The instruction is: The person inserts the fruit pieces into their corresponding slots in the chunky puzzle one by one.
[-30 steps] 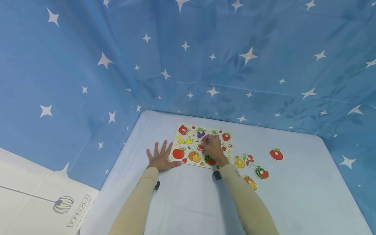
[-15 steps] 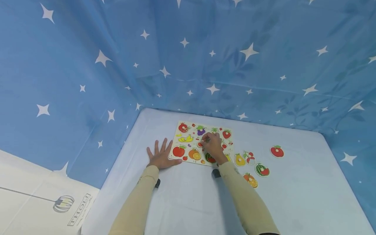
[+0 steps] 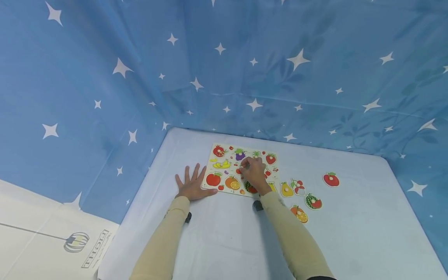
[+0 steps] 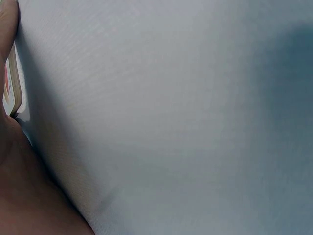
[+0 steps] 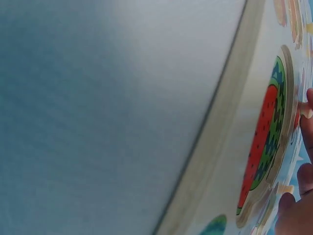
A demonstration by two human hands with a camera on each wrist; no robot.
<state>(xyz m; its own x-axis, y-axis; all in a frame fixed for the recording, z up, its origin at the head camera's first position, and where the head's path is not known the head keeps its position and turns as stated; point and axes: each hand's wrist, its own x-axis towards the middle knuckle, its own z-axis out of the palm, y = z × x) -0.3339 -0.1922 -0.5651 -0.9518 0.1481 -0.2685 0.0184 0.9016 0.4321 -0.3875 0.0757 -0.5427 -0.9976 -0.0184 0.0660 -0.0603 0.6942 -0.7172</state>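
Observation:
A wooden fruit puzzle board [image 5: 237,142] lies on the white-covered table. My right hand [image 3: 254,173] is over its middle, thumb and fingertip pinching the small wooden knob [image 5: 306,110] of a red puzzle piece. Much of that piece is hidden by the fingers, so its fruit cannot be told. My left hand [image 3: 191,188] rests flat with fingers spread, beside the board's left edge, its thumb along the front corner. Just in front of my right hand is the watermelon recess [image 5: 266,129], its picture showing. Bananas [image 3: 221,165] and grapes [image 3: 240,154] sit on the board.
Right of the board lie loose knobbed pieces: a pear [image 3: 287,189], a red-and-white fruit piece [image 3: 298,187], a watermelon [image 3: 313,202], an orange [image 3: 299,214] and, farther off, a red apple-like piece [image 3: 331,179]. A blue starred curtain [image 3: 224,77] hangs behind the table.
My right hand stays over the same spot of the board, its fingers shifting only slightly. My left hand stays put. The head view has tilted a little.

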